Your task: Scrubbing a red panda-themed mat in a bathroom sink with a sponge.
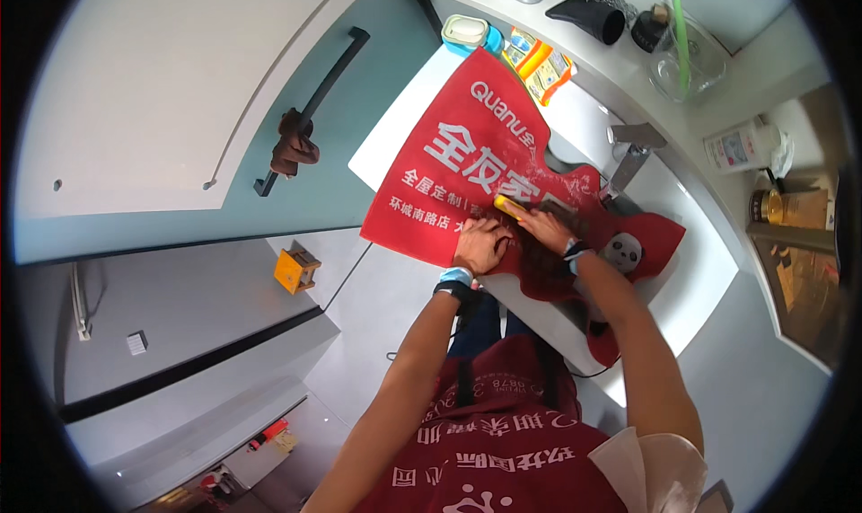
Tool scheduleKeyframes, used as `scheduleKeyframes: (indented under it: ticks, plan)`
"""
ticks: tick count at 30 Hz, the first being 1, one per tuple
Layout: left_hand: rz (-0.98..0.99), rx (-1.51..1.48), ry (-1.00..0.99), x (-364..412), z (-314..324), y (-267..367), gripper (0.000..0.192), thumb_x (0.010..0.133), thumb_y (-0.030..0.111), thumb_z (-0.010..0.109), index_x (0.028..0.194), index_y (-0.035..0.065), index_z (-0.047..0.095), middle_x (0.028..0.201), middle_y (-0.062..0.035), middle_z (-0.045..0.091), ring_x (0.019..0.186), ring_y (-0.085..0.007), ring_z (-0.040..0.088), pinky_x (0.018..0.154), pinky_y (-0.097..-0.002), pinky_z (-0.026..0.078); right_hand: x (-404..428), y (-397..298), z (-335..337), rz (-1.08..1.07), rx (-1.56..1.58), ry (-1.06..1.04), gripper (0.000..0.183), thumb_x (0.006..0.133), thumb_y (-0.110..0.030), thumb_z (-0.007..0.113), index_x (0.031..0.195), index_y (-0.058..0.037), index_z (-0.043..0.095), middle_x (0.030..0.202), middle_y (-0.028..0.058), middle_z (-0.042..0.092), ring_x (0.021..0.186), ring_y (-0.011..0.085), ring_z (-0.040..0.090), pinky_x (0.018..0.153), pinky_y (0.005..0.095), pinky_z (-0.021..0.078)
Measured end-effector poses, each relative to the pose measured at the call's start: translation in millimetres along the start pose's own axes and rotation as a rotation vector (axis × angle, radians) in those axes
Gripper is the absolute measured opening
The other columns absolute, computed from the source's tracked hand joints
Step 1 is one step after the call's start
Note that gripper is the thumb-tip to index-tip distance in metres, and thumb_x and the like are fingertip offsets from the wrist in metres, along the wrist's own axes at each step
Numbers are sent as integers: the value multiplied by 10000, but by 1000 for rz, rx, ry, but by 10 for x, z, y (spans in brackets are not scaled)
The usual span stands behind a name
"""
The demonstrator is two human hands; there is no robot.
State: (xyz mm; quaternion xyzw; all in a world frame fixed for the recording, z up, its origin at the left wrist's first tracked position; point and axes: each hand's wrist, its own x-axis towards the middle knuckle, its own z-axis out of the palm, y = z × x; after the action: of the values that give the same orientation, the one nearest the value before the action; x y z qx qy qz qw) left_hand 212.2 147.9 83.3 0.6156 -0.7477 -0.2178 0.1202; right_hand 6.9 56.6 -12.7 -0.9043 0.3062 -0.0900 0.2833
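Note:
A red mat [431, 169] with white printed writing and a panda picture [621, 252] is spread over the white washbasin [700, 290] and its counter. Its right part sags in folds into the bowl, and whitish streaks, perhaps suds, show near the middle. My right hand [547, 228] grips a small yellow block [510, 207], held against the mat; whether it is soap or a brush I cannot tell. Just left of it, my left hand [481, 246] presses on the mat near its front edge, fingers bent, holding no separate object.
Behind the mat stand a metal faucet [630, 162], a yellow-orange packet [539, 65] and a blue soap box [466, 33]. A shelf above carries a black cone-shaped object [587, 18] and a clear container [687, 68]. A brown cloth [294, 142] hangs from the door handle [333, 71].

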Motion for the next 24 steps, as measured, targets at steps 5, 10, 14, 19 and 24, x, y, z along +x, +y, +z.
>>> scheduleKeyframes:
  ticks: [5, 10, 14, 19, 24]
  plan:
    - [-292, -248, -103, 176, -92, -46, 231, 863, 240, 641, 1063, 227, 755, 1049, -80, 723, 1012, -264, 663, 879, -418, 479, -1095, -16, -330, 233, 204, -394, 525, 1028, -254, 503, 1535, -284, 369, 921, 218, 622, 822, 399, 643, 741, 522, 508]
    - [-491, -234, -115, 207, 78, -118, 253, 853, 403, 675, 1042, 262, 768, 951, -99, 747, 944, -344, 699, 918, -445, 541, -713, -84, -342, 125, 84, -160, 539, 1021, -250, 511, 1533, -323, 358, 926, 230, 643, 791, 409, 646, 703, 513, 521]
    - [-451, -365, -542, 510, -207, 46, 555, 809, 721, 608, 1134, 298, 761, 1136, -49, 735, 1124, -307, 645, 1054, -461, 447, -32, 144, -21, 161, 59, -87, 582, 1000, -228, 534, 1532, -369, 344, 876, 234, 671, 762, 425, 661, 683, 536, 534]
    - [-41, -155, -616, 178, -171, -16, 459, 860, 607, 638, 1118, 248, 764, 1286, -65, 657, 1303, -353, 467, 1056, -596, 326, -434, 118, -187, 87, 304, -133, 611, 969, -169, 585, 1534, -270, 374, 950, 253, 675, 811, 450, 649, 735, 529, 512]
    - [61, -254, -536, 172, -67, -43, 384, 914, 498, 634, 979, 149, 780, 1088, -128, 721, 1109, -329, 616, 965, -480, 452, -593, -22, -290, 164, 276, -194, 551, 1013, -240, 549, 1529, -327, 376, 963, 252, 645, 845, 451, 630, 753, 510, 508]
